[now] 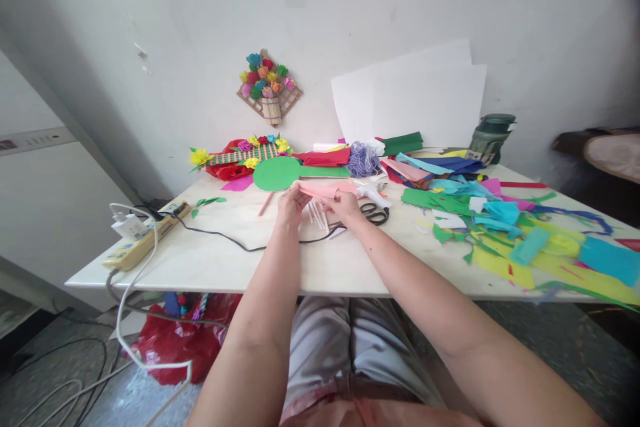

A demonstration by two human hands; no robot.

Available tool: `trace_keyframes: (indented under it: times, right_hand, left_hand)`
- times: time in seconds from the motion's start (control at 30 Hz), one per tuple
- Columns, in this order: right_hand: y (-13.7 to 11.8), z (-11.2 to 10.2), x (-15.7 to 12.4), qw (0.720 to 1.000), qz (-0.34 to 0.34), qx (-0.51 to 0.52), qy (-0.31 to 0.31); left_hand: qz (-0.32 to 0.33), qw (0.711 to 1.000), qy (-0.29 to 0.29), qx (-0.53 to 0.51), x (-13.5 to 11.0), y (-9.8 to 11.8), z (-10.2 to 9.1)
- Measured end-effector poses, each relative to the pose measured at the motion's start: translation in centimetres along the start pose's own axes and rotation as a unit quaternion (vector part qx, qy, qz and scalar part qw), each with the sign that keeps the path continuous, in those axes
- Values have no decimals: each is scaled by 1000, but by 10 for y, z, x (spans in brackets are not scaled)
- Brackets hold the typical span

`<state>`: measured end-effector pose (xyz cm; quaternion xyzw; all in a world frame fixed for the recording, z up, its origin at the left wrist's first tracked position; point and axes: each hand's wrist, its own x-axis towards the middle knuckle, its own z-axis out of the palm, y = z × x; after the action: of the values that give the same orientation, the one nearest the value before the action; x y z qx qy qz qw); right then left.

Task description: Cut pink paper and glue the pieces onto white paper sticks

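A strip of pink crepe paper (325,188) stretches between my two hands, just above the table. My left hand (294,202) pinches its left end, and my right hand (345,205) grips it further right with bent fingers. Beneath the paper lie several thin white sticks (316,213). Right beside my right hand are a white glue gun (374,196) and black-handled scissors (376,213). Behind my left hand a round green paper piece (277,174) lies on the table.
A black cord (240,244) crosses the table to a power strip (145,240) at the left edge. Coloured paper scraps (530,240) spread over the right side. Purple string (363,160), a flower-decorated piece (245,155) and a dark bottle (493,137) stand at the back.
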<state>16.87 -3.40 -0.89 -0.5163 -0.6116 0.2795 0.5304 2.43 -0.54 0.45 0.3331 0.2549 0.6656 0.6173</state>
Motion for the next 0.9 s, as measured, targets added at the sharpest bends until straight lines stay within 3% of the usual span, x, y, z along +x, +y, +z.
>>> trace_keyframes:
  times: [0.23,0.6,0.9]
  right_hand:
    - [-6,2,-4,994,38,101,-7]
    - [-7,1,-4,998,23,65,2]
    - [-21,-1,-11,988,56,142,-32]
  left_hand:
    - [9,1000,-5,-12,3,-2,-3]
    - [10,1000,2,-27,2,-1,-3]
    - [-6,1000,5,3,-1,0,2]
